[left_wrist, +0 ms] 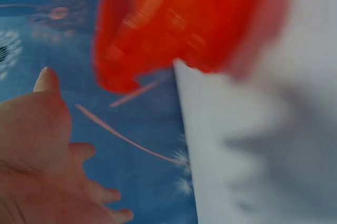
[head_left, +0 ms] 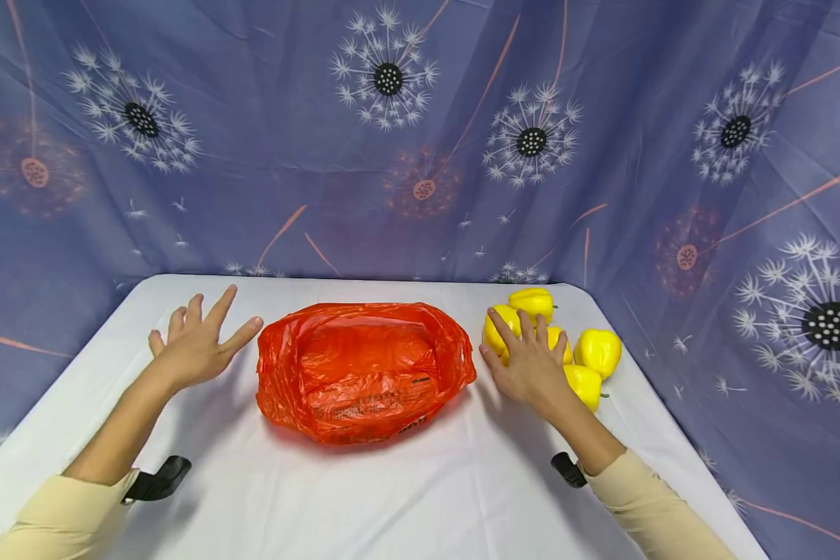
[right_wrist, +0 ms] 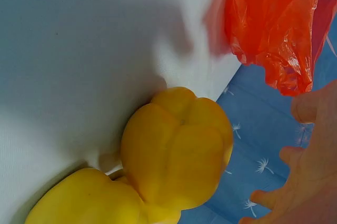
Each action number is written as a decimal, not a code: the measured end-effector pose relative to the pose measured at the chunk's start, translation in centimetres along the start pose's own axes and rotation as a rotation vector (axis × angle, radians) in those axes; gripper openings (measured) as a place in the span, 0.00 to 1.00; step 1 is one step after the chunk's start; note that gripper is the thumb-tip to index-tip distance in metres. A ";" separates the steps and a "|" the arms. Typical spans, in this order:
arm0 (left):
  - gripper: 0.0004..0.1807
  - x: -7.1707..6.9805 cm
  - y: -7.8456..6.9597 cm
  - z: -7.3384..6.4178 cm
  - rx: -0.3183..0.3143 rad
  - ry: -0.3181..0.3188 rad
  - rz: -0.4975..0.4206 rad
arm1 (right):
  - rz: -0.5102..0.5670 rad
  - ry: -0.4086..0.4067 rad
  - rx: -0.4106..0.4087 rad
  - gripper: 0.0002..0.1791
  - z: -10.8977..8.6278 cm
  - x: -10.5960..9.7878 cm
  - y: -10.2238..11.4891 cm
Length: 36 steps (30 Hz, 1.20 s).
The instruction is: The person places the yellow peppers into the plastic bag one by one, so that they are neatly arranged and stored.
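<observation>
A red plastic bag (head_left: 371,373) lies in the middle of the white table, its wide mouth spread open. My left hand (head_left: 194,342) hovers to its left with fingers spread, holding nothing; the thumb tip is near the bag's edge. In the left wrist view the same hand (left_wrist: 37,155) is apart from the bag (left_wrist: 184,19). Over on the right, my right hand (head_left: 528,362) is above several yellow bell peppers (head_left: 598,352), fingers spread and partly hiding some of them. The right wrist view shows a bell pepper (right_wrist: 176,150) below the hand (right_wrist: 310,166), with no grip on it.
The table (head_left: 392,505) has a white cover. A blue curtain with dandelion prints (head_left: 287,155) hangs behind and along both sides. Black straps with mounts (head_left: 159,478) sit at both wrists, by beige sleeves.
</observation>
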State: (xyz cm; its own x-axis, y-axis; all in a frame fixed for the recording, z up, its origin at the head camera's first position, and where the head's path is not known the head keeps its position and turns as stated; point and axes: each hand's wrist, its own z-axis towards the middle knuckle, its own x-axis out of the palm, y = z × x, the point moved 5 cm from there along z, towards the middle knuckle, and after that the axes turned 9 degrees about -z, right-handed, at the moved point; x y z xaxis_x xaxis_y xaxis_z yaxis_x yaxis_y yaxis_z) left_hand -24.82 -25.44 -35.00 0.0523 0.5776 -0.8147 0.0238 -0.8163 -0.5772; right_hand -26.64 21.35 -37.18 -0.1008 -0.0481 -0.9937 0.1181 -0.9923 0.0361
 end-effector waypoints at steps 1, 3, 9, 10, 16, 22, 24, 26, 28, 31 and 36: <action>0.50 0.0 -0.2 -0.1 0.007 0.015 -0.019 | 0.001 -0.003 0.000 0.37 0.0 0.0 0.1; 0.48 0.0 -0.8 -0.3 0.032 0.037 -0.059 | 0.003 -0.010 0.001 0.37 -0.1 0.0 0.2; 0.44 0.5 -2.1 -0.8 0.113 0.077 -0.269 | 0.012 -0.014 0.002 0.37 -0.2 0.2 0.3; 0.44 0.6 -2.2 -0.9 0.120 0.085 -0.317 | 0.011 -0.018 0.001 0.37 -0.3 0.2 0.3; 0.43 1.2 -2.3 -1.6 0.061 0.107 -0.632 | 0.019 -0.034 -0.005 0.37 -0.4 0.1 0.3; 0.42 1.2 -2.0 -2.0 0.045 -0.003 -0.868 | 0.036 -0.032 0.001 0.37 -0.4 -0.1 0.4; 0.42 1.2 -1.8 -2.2 0.040 -0.034 -0.944 | 0.041 -0.033 0.001 0.37 -0.5 -0.1 0.5; 0.41 1.3 -1.7 -2.3 0.041 -0.053 -1.023 | 0.047 -0.034 -0.001 0.37 -0.5 -0.2 0.5; 0.41 1.3 -1.5 -2.3 0.042 -0.059 -1.080 | 0.052 -0.036 -0.002 0.37 -0.5 -0.2 0.5; 0.41 1.7 -1.4 -2.1 0.038 -0.034 -1.098 | 0.058 -0.039 0.002 0.37 -0.6 -0.3 0.5; 0.40 2.5 -1.3 -1.9 0.018 0.035 -1.020 | 0.073 -0.047 0.003 0.38 -0.6 -0.5 0.6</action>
State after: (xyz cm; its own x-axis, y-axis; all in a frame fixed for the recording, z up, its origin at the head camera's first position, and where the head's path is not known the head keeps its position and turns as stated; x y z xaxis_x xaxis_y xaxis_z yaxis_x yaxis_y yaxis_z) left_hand -22.78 -22.94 -36.20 0.0447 0.9967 0.0677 0.0579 0.0651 -0.9962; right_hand -25.93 20.80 -36.69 -0.1382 -0.1252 -0.9825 0.1239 -0.9864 0.1082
